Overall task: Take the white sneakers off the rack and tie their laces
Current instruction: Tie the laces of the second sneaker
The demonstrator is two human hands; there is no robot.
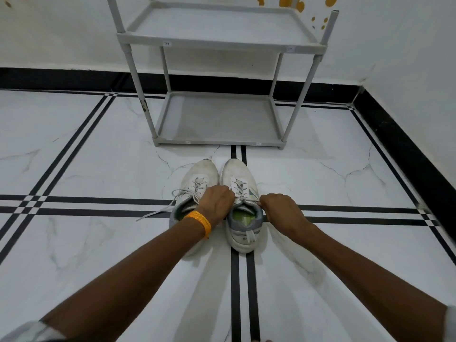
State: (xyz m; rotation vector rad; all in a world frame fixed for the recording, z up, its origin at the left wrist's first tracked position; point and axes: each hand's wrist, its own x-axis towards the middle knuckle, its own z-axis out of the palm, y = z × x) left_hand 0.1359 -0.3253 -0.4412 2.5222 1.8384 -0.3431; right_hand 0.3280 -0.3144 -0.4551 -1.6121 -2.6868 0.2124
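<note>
Forearms entering low; I am pinching the right sneaker's (pixel 243 206) laces in both closed hands: left hand (pixel 217 202), right hand (pixel 281 211). Both sneakers sitting on floor (pixel 98 156) before rack (pixel 219 43). Laces: soft, limp; grip near eyelets.

left wrist: orange band (pixel 200 222), woven or braided texture, fits close.
left sleeve (pixel 29 330): light grey-white fabric, pushed up at upper arm.
right sleeve (pixel 451 322): light fabric, only an edge visible.
forearms: bare.
hands: bare, no rings discernible.
</note>
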